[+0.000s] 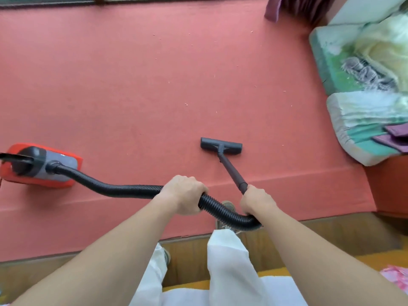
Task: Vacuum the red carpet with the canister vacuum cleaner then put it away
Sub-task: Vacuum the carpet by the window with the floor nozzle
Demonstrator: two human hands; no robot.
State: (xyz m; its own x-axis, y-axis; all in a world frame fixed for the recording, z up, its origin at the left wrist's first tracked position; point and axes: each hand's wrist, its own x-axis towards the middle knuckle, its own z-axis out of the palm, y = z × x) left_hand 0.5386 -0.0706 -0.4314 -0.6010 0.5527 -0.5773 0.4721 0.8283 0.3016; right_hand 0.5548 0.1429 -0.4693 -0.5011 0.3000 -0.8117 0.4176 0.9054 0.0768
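Note:
The red carpet [136,89] fills most of the view, with small pale crumbs scattered over it. A red and grey canister vacuum [42,165] sits on it at the left. Its black ribbed hose [114,188] curves right to my hands. My left hand [184,194] grips the hose from above. My right hand [256,200] grips the lower end of the dark wand [231,171]. The wand slants up to the flat floor head [221,146], which rests on the carpet.
Folded cushions and bedding [362,85] lie stacked along the right edge. A dark purple curtain [293,9] hangs at the top right. Wooden floor [189,257] shows below the carpet's near edge, under my white trousers and shoes.

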